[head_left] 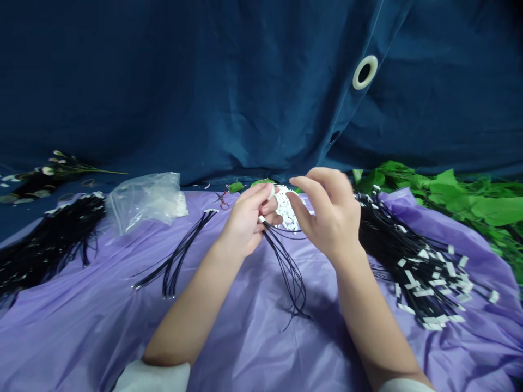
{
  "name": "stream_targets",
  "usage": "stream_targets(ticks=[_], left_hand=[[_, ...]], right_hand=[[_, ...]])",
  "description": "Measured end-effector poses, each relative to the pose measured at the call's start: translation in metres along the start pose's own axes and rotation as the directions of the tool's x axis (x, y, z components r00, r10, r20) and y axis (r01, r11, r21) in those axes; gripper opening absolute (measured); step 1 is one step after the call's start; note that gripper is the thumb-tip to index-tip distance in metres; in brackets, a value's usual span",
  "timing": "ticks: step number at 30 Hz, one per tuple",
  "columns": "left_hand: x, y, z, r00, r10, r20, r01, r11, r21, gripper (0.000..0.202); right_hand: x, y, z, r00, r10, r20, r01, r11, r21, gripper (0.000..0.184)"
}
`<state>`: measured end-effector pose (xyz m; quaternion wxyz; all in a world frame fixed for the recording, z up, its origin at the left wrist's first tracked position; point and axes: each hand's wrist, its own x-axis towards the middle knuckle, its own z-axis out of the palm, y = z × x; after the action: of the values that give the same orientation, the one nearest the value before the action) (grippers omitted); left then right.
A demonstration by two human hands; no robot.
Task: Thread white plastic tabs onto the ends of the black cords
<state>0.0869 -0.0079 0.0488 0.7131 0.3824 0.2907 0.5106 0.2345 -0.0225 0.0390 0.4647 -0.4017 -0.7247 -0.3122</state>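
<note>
My left hand (249, 218) is closed around a white connector (262, 219) with a bundle of thin black wires (286, 261) hanging from it toward me. Something small and white shows at the thumb tip; I cannot tell whether it is part of the same connector. To its right my right hand (327, 209) is raised with thumb and fingers apart, nothing visible between them. Behind both hands lies a pile of small white connector housings (287, 212). Left of my left forearm, a smaller bundle of black wires (180, 256) rests on the purple cloth (245, 348).
A large heap of black wires with white ends (425, 272) lies at the right, another black wire heap (53, 234) at the left. A clear plastic bag (141, 198) and small scissors (223, 201) sit at the back. Green leaves (469, 196) border the right; a blue curtain (183, 92) hangs behind.
</note>
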Motion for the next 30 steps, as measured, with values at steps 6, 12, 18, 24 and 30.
stream_targets(ticks=[6, 12, 18, 24, 30], left_hand=[[0.011, 0.003, -0.004, 0.985, -0.041, -0.17, 0.013, 0.986, -0.167, 0.024], [0.012, 0.003, -0.005, 0.979, -0.024, -0.203, -0.024, 0.972, -0.233, 0.024], [0.011, 0.003, -0.005, 0.978, 0.005, -0.208, -0.045, 0.98, -0.192, 0.023], [0.011, -0.001, -0.005, 0.968, 0.121, -0.221, -0.142, 0.986, -0.082, 0.022], [0.013, -0.005, -0.004, 0.941, 0.215, -0.26, -0.225, 0.974, -0.01, 0.019]], right_hand=[[0.003, -0.01, -0.017, 0.97, -0.017, 0.241, -0.043, 0.968, 0.245, 0.007], [-0.002, -0.011, -0.011, 0.783, -0.001, 0.621, -0.305, 0.871, 0.385, 0.013], [0.001, -0.012, -0.01, 0.75, 0.082, 0.656, -0.466, 0.77, 0.437, 0.009], [0.006, -0.012, -0.012, 0.719, 0.179, 0.671, -0.564, 0.714, 0.414, 0.013], [0.003, -0.011, -0.011, 0.735, 0.211, 0.645, -0.538, 0.761, 0.363, 0.013]])
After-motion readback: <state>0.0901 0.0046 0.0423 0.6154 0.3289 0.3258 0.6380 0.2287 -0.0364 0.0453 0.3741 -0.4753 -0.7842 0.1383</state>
